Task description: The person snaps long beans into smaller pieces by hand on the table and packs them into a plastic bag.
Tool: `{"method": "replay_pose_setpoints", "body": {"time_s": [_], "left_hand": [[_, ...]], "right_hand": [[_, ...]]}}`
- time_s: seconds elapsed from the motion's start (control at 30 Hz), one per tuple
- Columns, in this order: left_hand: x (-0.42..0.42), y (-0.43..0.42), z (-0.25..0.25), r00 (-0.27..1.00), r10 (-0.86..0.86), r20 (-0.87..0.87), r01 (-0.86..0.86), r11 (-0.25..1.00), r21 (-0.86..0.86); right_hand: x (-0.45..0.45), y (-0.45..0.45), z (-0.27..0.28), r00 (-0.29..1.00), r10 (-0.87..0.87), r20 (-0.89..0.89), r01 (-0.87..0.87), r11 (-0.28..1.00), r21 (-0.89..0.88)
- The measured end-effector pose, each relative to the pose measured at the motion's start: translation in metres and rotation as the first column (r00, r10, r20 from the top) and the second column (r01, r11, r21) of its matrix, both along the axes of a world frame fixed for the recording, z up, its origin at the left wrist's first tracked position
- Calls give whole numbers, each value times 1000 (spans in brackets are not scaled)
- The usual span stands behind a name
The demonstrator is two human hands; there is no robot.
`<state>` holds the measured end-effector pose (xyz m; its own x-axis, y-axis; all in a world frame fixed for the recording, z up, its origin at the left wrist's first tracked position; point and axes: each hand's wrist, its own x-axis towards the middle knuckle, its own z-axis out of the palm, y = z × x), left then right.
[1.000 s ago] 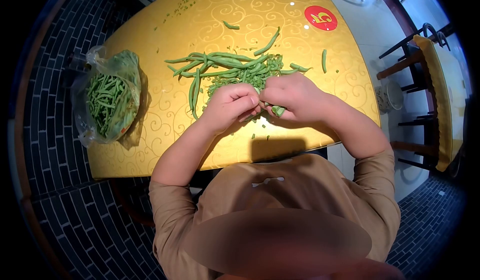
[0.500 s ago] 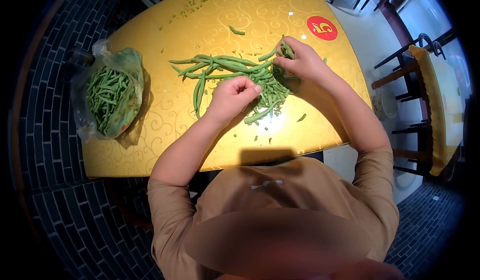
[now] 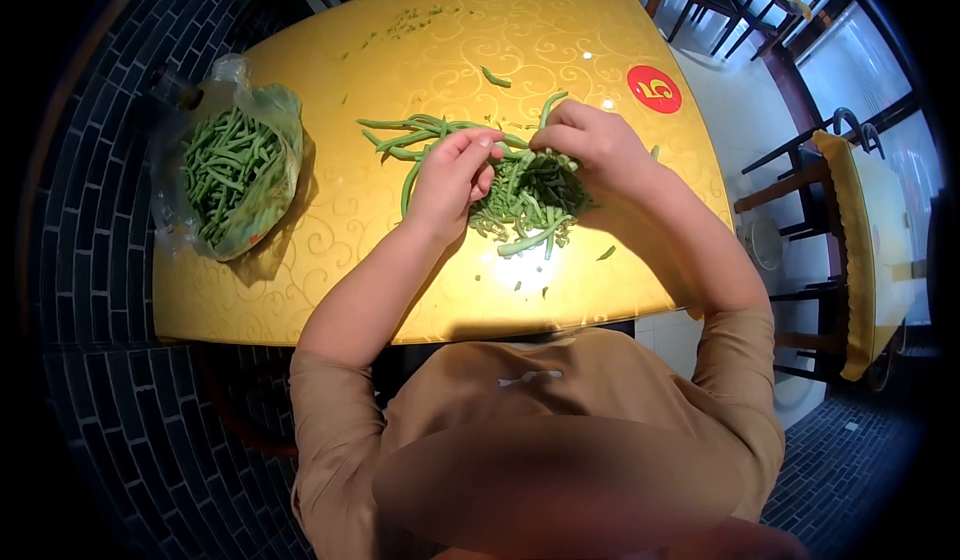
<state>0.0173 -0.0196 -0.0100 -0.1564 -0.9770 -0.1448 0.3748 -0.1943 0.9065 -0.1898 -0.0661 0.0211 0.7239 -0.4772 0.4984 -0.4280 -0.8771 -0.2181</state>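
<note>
My right hand [image 3: 598, 148] is closed on several green beans [image 3: 550, 110], one of which sticks up past the fingers. Beside it, my left hand [image 3: 453, 182] is closed in a pinch, its fingertips at the long beans; what it holds, if anything, is hidden. Long whole beans [image 3: 405, 125] lie on the table to the left of and behind the left hand. Under and between both hands is a heap of short bean pieces [image 3: 515, 200], partly covered by the right hand's shadow.
A clear plastic bag [image 3: 285, 110] full of cut beans [image 3: 230, 165] stands at the table's left. Bean scraps [image 3: 410, 22] are scattered at the back of the yellow table [image 3: 330, 220], and a red round sticker [image 3: 654, 90] is at back right. Chairs [image 3: 805, 170] and another table [image 3: 880, 230] stand right.
My right hand has come down and nearer to my left hand, over the heap. My left hand's fingertips have moved up to the long beans. The view has shifted slightly.
</note>
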Motion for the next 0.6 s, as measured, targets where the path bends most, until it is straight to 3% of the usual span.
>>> {"method": "replay_pose_setpoints", "body": {"time_s": [0.07, 0.13, 0.27, 0.4, 0.43, 0.53, 0.6], "left_hand": [[3, 1, 8, 976, -194, -98, 201, 978, 62], [-5, 8, 8, 964, -250, -92, 257, 964, 70], [-7, 12, 5, 973, -212, -94, 215, 976, 24], [-3, 8, 2, 975, -215, -49, 218, 975, 42], [-2, 10, 5, 965, -256, -48, 259, 965, 45], [-6, 12, 6, 948, -310, 65, 306, 950, 69], [-11, 14, 3, 950, -297, 94, 294, 955, 47]], "right_hand": [[6, 22, 3, 994, 111, -5, -111, 988, -110], [11, 38, 9, 974, 217, -64, -223, 967, -120], [12, 45, -5, 981, 186, 50, -185, 983, -14], [4, 36, -13, 877, -134, 461, 83, 988, 130], [5, 37, -7, 821, -295, 489, 146, 936, 320], [1, 30, -13, 850, -346, 397, 68, 820, 568], [1, 32, -15, 886, -325, 329, 99, 828, 552]]}}
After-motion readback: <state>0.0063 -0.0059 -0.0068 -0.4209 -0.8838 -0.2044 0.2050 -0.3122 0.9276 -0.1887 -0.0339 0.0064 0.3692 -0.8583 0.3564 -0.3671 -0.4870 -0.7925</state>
